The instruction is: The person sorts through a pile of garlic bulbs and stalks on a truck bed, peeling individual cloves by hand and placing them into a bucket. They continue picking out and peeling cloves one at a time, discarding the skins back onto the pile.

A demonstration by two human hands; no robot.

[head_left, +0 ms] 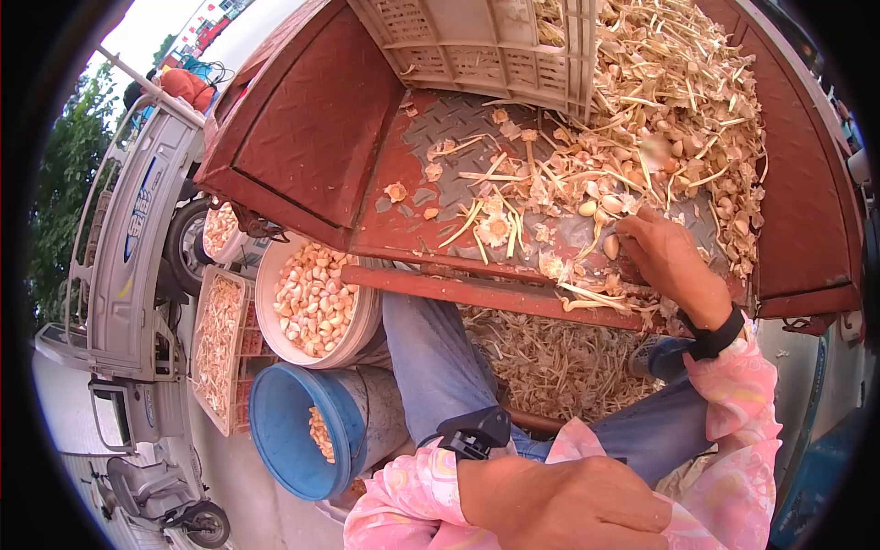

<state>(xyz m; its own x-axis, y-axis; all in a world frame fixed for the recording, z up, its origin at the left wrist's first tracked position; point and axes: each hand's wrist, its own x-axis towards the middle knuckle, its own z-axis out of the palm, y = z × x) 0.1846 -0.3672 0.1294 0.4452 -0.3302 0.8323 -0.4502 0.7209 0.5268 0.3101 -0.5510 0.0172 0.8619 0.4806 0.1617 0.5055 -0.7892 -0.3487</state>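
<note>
My right hand (674, 266), with a black band at its wrist, reaches into loose garlic on the red metal truck bed (440, 220). Its fingers are curled down, and what may be in them is hidden. Close by its fingertips lie a garlic clove (610, 246) and a pale peeled-looking clove (588, 209), among dry stems and skins. Low in front of me is my left hand (582, 504), back upward, a black device strapped to its wrist. Its fingers are bent under and look closed; their tips and anything in them do not show.
A plastic crate (486, 55) stands tilted on the bed beside a heap of garlic husks (678, 82). To my left are a white bucket of cloves (316, 298), a blue bucket (289, 449) with fewer cloves, and a filled crate (220, 348). Husks (568, 367) litter the floor between my legs.
</note>
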